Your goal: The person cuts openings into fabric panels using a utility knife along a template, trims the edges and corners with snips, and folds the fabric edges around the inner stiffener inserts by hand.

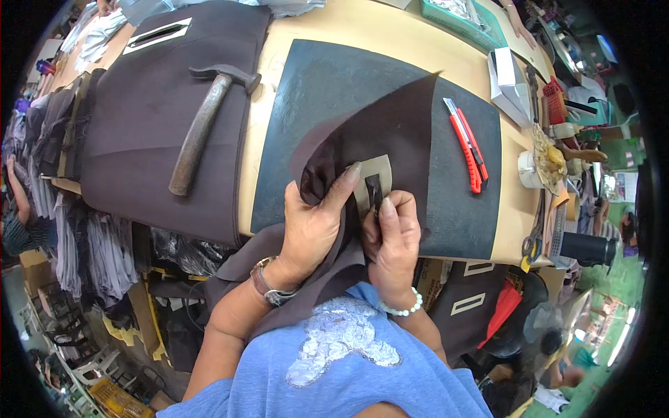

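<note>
A dark brown fabric panel (401,122) is bunched up in front of me, over a black cutting mat (306,76). On it sits a beige rectangular frame piece (380,167) with a slot in its middle. My left hand (313,226) grips the folded fabric, its thumb pressing the beige piece's left edge. My right hand (391,240) pinches dark material at the slot, thumb against fingers. What lies beneath the fingertips is hidden. To the right of my hands, a red utility knife (467,146) rests on the mat.
A hammer (209,125) lies on stacked dark fabric panels (153,167) at left, near another beige frame piece (159,35). White boxes (512,87), a green basket (470,21) and a white glue-smeared pot (529,171) stand along the far and right sides. Scissors (532,245) hang at right.
</note>
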